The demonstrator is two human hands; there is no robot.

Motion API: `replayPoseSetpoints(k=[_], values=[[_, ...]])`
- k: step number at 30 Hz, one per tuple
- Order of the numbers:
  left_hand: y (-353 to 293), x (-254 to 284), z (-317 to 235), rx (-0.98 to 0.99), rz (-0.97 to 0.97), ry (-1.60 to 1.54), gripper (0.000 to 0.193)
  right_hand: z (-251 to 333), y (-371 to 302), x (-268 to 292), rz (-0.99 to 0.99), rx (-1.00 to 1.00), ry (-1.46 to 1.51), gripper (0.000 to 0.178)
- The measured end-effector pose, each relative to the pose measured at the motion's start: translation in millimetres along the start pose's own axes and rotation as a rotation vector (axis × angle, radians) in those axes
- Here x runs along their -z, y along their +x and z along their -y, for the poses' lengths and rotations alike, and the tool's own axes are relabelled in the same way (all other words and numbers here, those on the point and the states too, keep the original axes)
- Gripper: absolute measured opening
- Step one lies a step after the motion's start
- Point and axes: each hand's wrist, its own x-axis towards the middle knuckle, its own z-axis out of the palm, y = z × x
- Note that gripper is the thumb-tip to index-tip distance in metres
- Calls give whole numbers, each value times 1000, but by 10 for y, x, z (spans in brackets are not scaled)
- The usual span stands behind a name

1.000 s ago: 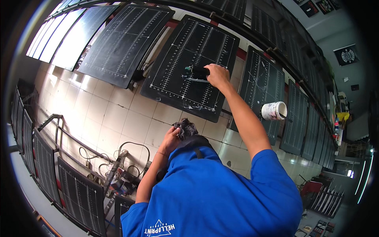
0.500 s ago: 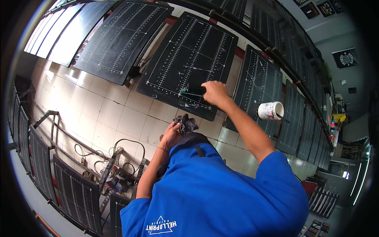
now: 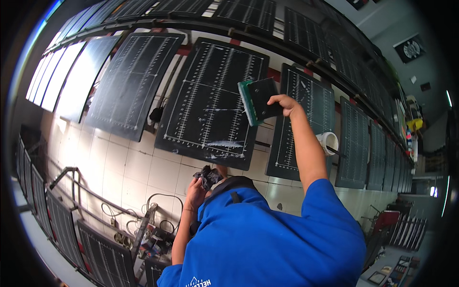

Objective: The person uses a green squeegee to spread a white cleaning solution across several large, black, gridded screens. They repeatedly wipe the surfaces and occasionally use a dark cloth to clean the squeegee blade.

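Note:
My right hand [image 3: 285,104] is closed on the corner of a squeegee [image 3: 262,97] with a black plate-like holder and a green blade, whitish along its edge. The squeegee is tilted above the right side of a black board [image 3: 210,100] marked with white ruler scales and grid lines. A whitish wet smear [image 3: 224,144] lies near the board's close edge. In front of my body my left hand [image 3: 194,193] grips a crumpled dark rag [image 3: 208,177], close to that edge.
A used white tub [image 3: 328,142] with a dark handle sticking out stands on the neighbouring board [image 3: 300,136] at the right. More black boards line both sides of a tiled floor [image 3: 114,165]. Metal rails and loose cables [image 3: 155,203] are at the lower left.
My right hand has lifted the squeegee from the board's near end up and to the right, turning its blade into view. A whitish smear now shows there. The left hand still holds the rag.

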Motion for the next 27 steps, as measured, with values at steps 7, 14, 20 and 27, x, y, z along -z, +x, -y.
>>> replayPoseSetpoints(k=[7,14,20,27], values=[[58,-165,-105,50,-93,-70,28,714,-363,1413,-662,129,-471,24],[141,-228,-176,65,-94,-13,30,562,-70,1543,-919,-83,-1001,49],[206,-163,-150,59,-33,-12,30,274,-304,1077,-1030,-226,-1240,37],[213,-77,-83,127,-19,3,28,-518,-876,102,-1081,-122,-1291,28]])
